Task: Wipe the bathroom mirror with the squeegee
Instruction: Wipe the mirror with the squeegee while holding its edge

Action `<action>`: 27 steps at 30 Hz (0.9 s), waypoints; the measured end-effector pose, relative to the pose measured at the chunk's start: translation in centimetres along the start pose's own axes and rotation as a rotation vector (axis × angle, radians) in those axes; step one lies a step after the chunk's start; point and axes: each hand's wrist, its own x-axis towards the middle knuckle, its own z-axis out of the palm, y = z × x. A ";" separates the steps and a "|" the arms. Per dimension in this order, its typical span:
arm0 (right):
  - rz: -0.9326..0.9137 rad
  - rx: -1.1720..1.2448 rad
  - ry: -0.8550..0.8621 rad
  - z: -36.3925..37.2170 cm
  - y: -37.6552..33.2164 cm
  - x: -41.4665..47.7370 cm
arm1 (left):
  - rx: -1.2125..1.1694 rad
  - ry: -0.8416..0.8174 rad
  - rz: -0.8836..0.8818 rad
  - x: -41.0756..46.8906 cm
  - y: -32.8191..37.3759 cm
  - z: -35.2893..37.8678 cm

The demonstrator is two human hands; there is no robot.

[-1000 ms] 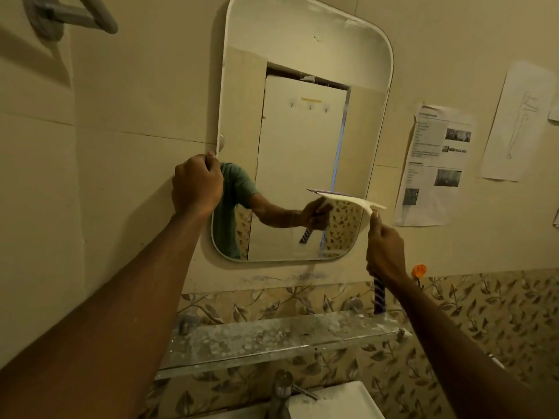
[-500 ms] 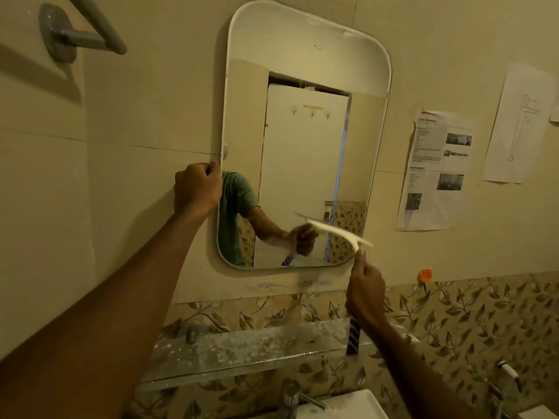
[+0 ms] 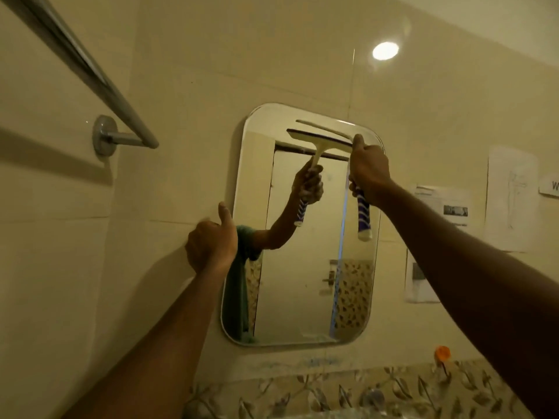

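Observation:
The rounded wall mirror (image 3: 302,267) hangs at the middle of the view. My right hand (image 3: 367,170) is shut on the squeegee (image 3: 364,216), gripping its purple-and-white handle. The pale blade lies against the glass along the mirror's top edge, right of centre, and the handle hangs down past my wrist. My left hand (image 3: 211,243) is curled on the mirror's left edge at mid height, thumb pointing up. The glass reflects my arm, the squeegee and a green sleeve.
A chrome towel bar (image 3: 90,71) juts out from the wall at the upper left. Printed papers (image 3: 441,213) are stuck to the wall right of the mirror. An orange hook (image 3: 442,353) and leaf-patterned tiles (image 3: 302,394) sit below.
My right hand has carried the squeegee from the mirror's lower right up to its top edge. My view has tilted upward. My left hand stays on the mirror's left edge.

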 end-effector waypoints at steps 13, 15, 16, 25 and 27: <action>-0.029 -0.216 -0.122 1.7 5.9 -4.9 | 0.034 -0.061 0.226 0.6 -0.5 0.1; -0.002 -0.307 -0.171 1.7 9.1 -8.8 | 0.046 -0.074 0.214 0.6 -0.2 -0.2; 0.021 -0.352 -0.189 1.5 10.2 -10.5 | 0.057 -0.086 0.207 0.6 0.0 -0.4; 0.011 -0.155 -0.094 -2.3 2.5 -4.6 | -0.085 -0.025 0.098 1.0 0.8 -0.6; 0.027 -0.123 -0.075 -2.7 0.4 -1.9 | -0.201 -0.001 0.095 1.3 1.7 -0.5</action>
